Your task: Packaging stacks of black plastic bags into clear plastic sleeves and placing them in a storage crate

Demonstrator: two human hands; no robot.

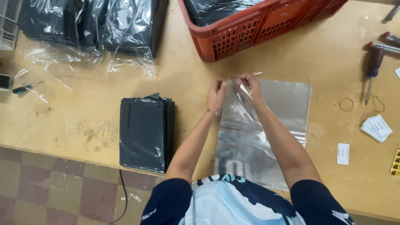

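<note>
Left hand (216,92) & right hand (249,84) pinch clear plastic bag (250,133) top edge.

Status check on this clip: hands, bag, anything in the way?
Left hand and right hand both pinching the clear plastic bag at its top edge. Bag lies flat on table. Nothing blocking.
</note>
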